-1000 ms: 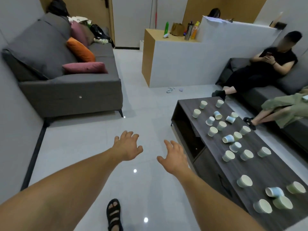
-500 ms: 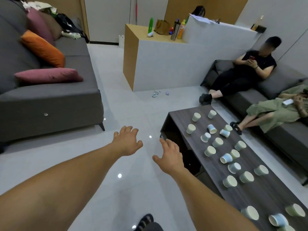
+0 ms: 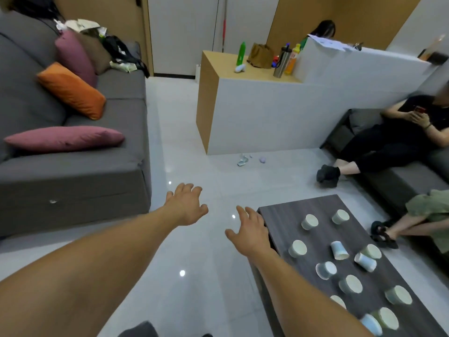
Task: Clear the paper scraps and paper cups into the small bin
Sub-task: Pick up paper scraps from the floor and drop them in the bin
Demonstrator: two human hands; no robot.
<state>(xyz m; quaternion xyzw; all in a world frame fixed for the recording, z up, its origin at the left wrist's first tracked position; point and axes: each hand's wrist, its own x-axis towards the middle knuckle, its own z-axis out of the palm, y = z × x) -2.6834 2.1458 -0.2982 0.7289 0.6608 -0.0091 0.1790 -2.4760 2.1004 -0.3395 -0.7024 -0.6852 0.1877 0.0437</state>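
Several pale green and blue paper cups (image 3: 297, 248) are scattered over the dark wood coffee table (image 3: 286, 215) at the lower right, some upright, some on their sides. A few paper scraps (image 3: 243, 161) lie on the white floor by the base of the counter. My left hand (image 3: 185, 205) reaches forward over the floor, fingers spread and empty. Just at the table's near left corner hangs my right hand (image 3: 250, 231), also spread and holding nothing. No bin is in view.
A grey sofa (image 3: 73, 181) with orange and pink cushions lines the left side. A white and wood counter (image 3: 267, 113) stands ahead. Two people sit on a dark sofa (image 3: 398, 181) at the right, their feet beside the table.
The view has moved forward and turned right, bringing the counter and floor scraps closer. Both hands stay outstretched and empty; the right hand is now beside the table corner.
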